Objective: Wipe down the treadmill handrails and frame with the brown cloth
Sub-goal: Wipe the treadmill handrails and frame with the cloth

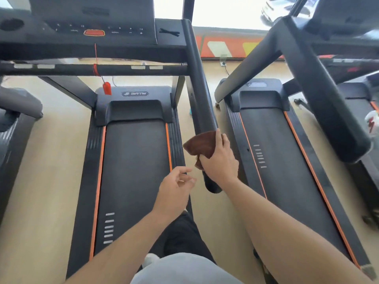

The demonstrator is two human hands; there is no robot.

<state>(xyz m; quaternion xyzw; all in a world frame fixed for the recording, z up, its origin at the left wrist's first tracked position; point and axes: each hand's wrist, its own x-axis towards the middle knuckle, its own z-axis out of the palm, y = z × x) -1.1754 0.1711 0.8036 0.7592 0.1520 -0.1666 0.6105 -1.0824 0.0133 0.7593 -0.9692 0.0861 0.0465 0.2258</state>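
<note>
Brown cloth [202, 145] sits wrapped over the near end of the treadmill's right handrail [200, 89], pressed there by the right hand [220, 160], whose fingers and thumb curl around cloth and rail together. One corner of the cloth sticks out to the left of the rail, and a small fold shows below the hand. The rounded tip of the rail pokes out beneath the wrist.

Just left of it, the left hand [174, 191] hangs above the edge of the belt [133, 160] with its fingers loosely bent, holding nothing and clear of both cloth and rail.

Further on, the black belt runs between two orange stripes up to the motor cover [134, 105], which bears a BRTW logo. A red safety clip [107, 88] dangles on a red cord from the front crossbar [92, 69]. Above that lies the console [92, 31] with an orange-red button in the middle of its panel.

To the right stands a second treadmill [276, 150] of the same kind, its own handrail slanting across the view. The floor [51, 160] between the machines is pale wood. At the back, a bright window [225, 11] sits over an orange patterned wall strip.
</note>
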